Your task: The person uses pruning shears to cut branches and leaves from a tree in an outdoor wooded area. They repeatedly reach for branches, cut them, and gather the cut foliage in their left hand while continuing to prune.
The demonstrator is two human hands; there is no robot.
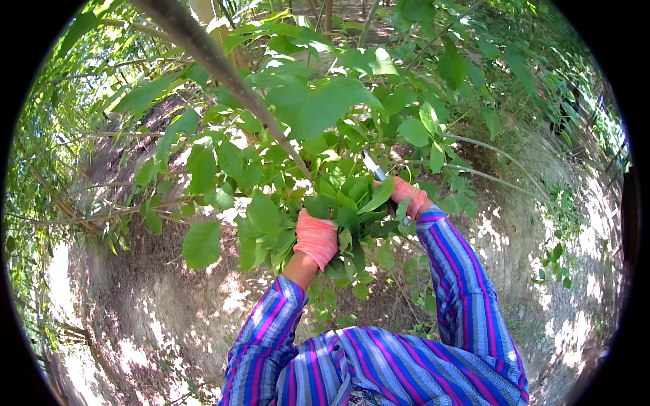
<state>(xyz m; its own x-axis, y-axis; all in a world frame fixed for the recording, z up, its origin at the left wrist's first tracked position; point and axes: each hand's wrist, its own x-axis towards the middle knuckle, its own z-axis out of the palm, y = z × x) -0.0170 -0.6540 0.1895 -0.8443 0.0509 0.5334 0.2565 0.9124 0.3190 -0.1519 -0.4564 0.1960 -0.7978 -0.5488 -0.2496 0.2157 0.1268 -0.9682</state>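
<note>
My left hand (316,239), in a pinkish-orange knit glove, is closed around a thick bunch of green leaves (351,215); leaves hide most of its fingers. To the right, my right hand (409,195) wears a matching glove and grips a cutting tool with a pale metal blade (374,166). The blade points up and away among the leaves. Foliage covers much of the tool, so its exact kind cannot be told. Both hands are close together within the leafy shrub.
A thick bare branch (228,76) slants from the upper left down towards my hands. Broad leaves (320,101) hang just beyond them. Thin arching stems (487,175) reach out at the right. Sun-dappled bare soil (177,294) slopes below, and a pale trunk (205,12) stands behind.
</note>
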